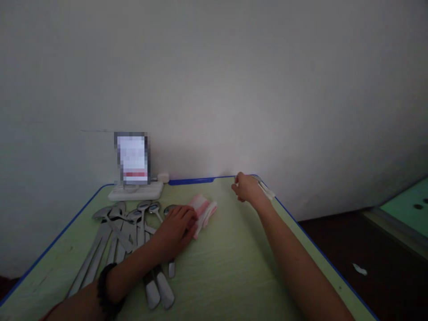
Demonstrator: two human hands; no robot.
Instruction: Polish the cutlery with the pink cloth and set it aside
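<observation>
My left hand (pixel 179 229) reaches over a group of metal spoons, its fingers bent and closed on the left edge of a pink and white cloth (pixel 202 211). Several spoons (pixel 142 223) lie overlapped beneath and left of that forearm, bowls mostly toward the wall. Near the table's far right corner hovers or rests my right hand (pixel 249 189); its fingers are loosely curled and apart, with nothing visible in them. Just beyond it, partly hidden by the hand, a metal utensil (pixel 257 178) lies with a whitish strip (pixel 267 191) by the right edge.
A lit screen, blurred out, stands on a white base (pixel 137 191) at the back left, beside a small white plug-like block (pixel 163 178). The green table (pixel 217 267) has a blue rim and meets a grey wall. A white scrap (pixel 360 269) lies on the dark floor at right.
</observation>
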